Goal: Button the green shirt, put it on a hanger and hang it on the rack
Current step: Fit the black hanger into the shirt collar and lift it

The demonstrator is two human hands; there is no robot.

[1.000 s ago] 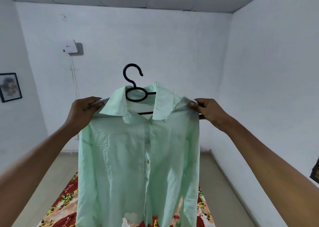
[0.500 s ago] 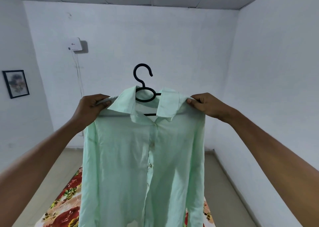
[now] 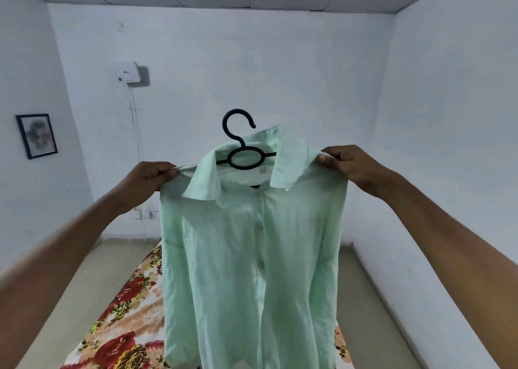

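White walls back the scene; no rack is seen. The green shirt [image 3: 252, 256] is held up on a black hanger [image 3: 243, 155], each shoulder pinched by the left hand [image 3: 148, 176] and right hand [image 3: 350, 164]. Slippage off the hanger is judged possible if either pinch loosens.

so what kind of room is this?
Probably a home bedroom: a floral bedsheet lies spread below, a framed picture hangs on the bare white wall, and a small white wall-mounted box sits higher up. No rack in view.
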